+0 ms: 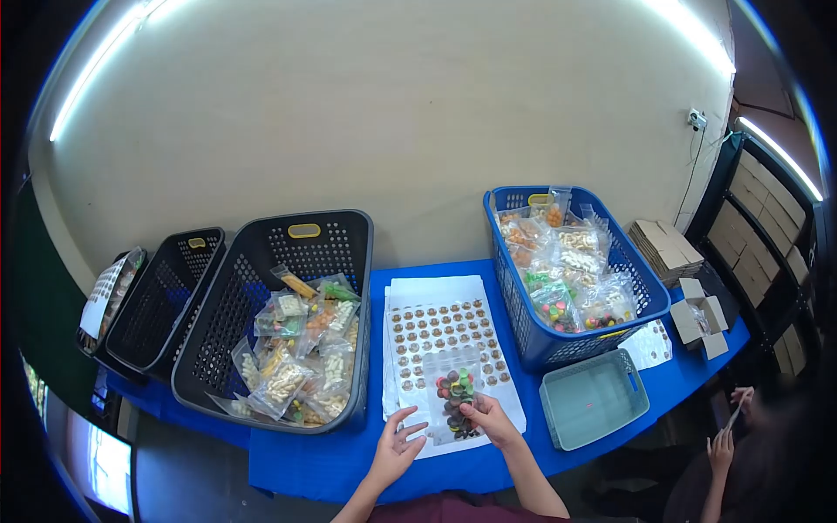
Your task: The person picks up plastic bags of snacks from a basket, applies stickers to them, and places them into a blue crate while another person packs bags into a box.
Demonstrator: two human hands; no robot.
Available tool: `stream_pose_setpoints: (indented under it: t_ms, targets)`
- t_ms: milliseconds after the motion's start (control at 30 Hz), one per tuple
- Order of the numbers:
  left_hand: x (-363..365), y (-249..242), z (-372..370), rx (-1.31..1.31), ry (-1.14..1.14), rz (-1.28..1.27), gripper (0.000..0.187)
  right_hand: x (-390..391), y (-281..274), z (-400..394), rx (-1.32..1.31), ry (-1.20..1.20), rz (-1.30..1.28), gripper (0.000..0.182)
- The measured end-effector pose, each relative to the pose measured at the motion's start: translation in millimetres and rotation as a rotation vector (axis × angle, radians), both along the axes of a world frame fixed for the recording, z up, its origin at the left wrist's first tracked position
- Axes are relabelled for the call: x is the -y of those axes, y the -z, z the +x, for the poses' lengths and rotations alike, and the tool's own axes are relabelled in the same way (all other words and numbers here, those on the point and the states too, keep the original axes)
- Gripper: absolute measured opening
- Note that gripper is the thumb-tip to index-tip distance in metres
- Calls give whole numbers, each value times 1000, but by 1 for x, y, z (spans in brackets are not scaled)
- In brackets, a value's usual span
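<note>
My right hand [492,422] grips the right side of a clear plastic bag [454,383] that holds red, green and dark round pieces. My left hand [399,449] is beside the bag's lower left, its fingers apart and nothing in them. Under the bag lies a white sheet [436,324] with rows of round brown stickers, on top of other white paper. The sheet rests on the blue tablecloth [349,466].
Left, a black basket [202,357] of filled bags stands by other dark baskets [131,331]. Right are a blue basket [523,331] of bags, a green tray [593,405], an open carton [697,320] and stacked cardboard [664,248]. A person's hands [722,451] show lower right.
</note>
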State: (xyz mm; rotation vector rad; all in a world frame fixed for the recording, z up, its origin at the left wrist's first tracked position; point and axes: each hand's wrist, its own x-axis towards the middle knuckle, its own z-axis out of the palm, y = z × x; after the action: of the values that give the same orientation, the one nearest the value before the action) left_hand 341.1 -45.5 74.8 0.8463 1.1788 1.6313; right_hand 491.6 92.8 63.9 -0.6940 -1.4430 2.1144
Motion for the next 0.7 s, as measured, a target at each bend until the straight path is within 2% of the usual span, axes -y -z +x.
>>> stream_pose_setpoints:
  t_ms: [33,133,167,200,267,300,400,500,567,633,667,700]
  targets:
    - [-1,6,-5,30,84,8,64,8,-9,-4,-5,1,33,32]
    - [-11,7,1,-326,14,93,62,25,-15,-17,23,-88,-12,34]
    - [-13,9,5,-29,58,72,56,26,-11,-20,-16,-109,-18,30]
    - [-14,9,5,-24,52,23,52,27,-10,-22,-53,-129,-25,27]
    - [-17,3,3,-13,43,-73,45,29,-28,-24,-18,7,45,22]
    - [-15,1,1,-61,40,-155,35,29,-36,-25,-1,75,83,20]
    - [-10,-1,3,65,68,-55,28,24,-25,-21,-60,30,163,18]
    - [4,-4,-1,49,5,-95,25,27,-32,-28,-12,-117,150,16]
    - [12,-14,-10,-14,-41,-114,22,34,-27,-39,-87,-147,131,14]
    - [21,-52,-16,-52,-62,-99,20,36,-28,-49,-121,-228,32,14]
    - [25,-54,-24,-121,-92,-100,21,36,-29,-54,-210,-295,9,22]
    - [30,-69,-30,-164,-138,-69,25,36,-28,-60,-262,-291,-97,22]
